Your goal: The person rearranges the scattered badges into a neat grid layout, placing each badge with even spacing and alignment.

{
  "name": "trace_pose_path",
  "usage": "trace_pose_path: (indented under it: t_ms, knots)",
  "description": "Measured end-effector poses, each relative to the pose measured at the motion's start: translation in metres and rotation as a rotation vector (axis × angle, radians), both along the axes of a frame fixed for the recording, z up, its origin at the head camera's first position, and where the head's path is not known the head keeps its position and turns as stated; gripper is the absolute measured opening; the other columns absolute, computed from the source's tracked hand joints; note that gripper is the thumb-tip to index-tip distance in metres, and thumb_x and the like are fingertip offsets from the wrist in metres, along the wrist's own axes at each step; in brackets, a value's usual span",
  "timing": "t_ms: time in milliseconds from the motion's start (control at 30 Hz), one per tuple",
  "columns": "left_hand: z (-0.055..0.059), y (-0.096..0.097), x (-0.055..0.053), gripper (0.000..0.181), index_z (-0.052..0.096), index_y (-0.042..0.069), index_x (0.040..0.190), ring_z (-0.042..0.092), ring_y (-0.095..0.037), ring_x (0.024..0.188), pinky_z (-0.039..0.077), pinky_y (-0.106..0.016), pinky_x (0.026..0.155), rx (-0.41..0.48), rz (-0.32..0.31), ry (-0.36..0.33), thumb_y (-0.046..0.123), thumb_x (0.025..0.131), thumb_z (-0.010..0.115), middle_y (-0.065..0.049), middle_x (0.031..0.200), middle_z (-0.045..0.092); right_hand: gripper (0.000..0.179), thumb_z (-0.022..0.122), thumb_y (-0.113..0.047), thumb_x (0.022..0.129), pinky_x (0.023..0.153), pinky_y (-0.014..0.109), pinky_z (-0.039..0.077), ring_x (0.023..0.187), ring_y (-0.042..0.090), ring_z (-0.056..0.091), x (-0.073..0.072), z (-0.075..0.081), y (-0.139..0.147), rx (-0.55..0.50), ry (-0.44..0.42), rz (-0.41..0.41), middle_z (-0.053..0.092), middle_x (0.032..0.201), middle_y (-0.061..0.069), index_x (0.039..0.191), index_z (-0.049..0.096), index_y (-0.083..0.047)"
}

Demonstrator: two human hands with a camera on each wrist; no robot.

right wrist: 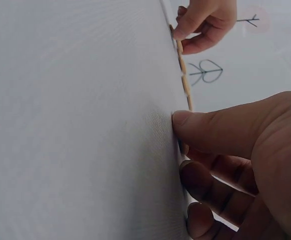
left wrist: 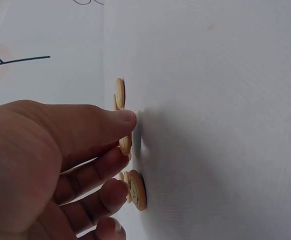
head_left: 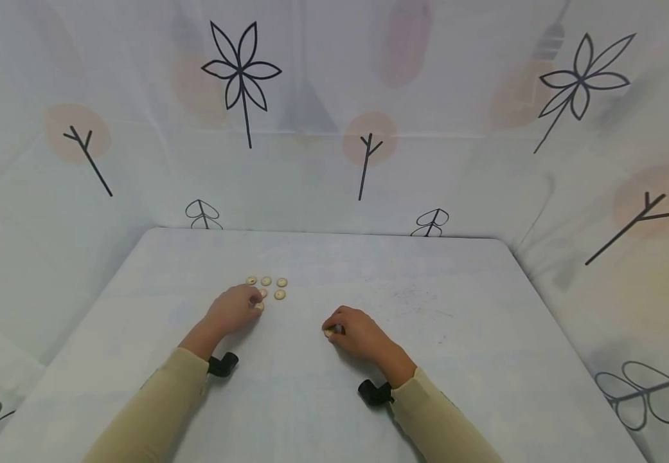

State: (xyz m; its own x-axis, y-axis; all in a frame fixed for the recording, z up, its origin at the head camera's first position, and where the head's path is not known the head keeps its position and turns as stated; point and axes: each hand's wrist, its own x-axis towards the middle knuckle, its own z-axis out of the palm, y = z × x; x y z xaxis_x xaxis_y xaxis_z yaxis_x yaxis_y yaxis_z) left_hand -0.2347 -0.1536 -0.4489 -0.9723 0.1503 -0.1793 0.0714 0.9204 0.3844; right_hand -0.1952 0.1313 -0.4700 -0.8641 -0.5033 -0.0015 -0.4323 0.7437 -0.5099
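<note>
My left hand (head_left: 232, 310) reaches over the left-middle part of the table and pinches a small round wooden disc (head_left: 259, 307) between thumb and forefinger. In the left wrist view that disc (left wrist: 125, 145) stands close to the white surface, its face marked with dark lines. Several similar pale discs (head_left: 279, 294) lie in short rows just beyond this hand, partly covered by its fingers. To the right, my right hand (head_left: 360, 331) pinches another disc (head_left: 328, 333) low over the table. Its thumb and fingers hide most of that disc (right wrist: 184, 148) in the right wrist view.
A white-covered table (head_left: 473, 308) spreads under both arms, with faint pinkish and purple smudges at its right. Behind and beside it hangs a pale curtain (head_left: 305, 180) printed with flowers and twigs. Each wrist carries a small black camera (head_left: 375, 393).
</note>
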Motion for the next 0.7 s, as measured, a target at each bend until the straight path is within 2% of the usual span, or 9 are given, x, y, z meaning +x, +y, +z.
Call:
trace_pose_path:
  t_ms: [400, 700]
  knots:
    - [-0.005, -0.003, -0.006, 0.024, 0.068, 0.009, 0.11, 0.06, -0.028, 0.109, 0.047, -0.047, 0.095, -0.017, 0.011, -0.023, 0.022, 0.089, 0.066, -0.008, 0.113, 0.066, 0.016, 0.069, -0.017, 0.089, 0.076, 0.029, 0.046, 0.084, 0.01, 0.053, -0.003, -0.001, -0.002, 0.004, -0.029, -0.027, 0.062, 0.103, -0.004, 0.104, 0.073, -0.018]
    - [-0.007, -0.005, -0.01, 0.025, 0.067, 0.009, 0.11, 0.06, -0.027, 0.108, 0.047, -0.047, 0.096, -0.001, 0.022, -0.037, 0.021, 0.089, 0.067, -0.008, 0.113, 0.066, 0.017, 0.071, -0.016, 0.087, 0.077, 0.03, 0.048, 0.087, 0.011, 0.057, 0.001, 0.001, -0.005, 0.045, 0.041, -0.006, 0.062, 0.101, -0.002, 0.103, 0.073, -0.018]
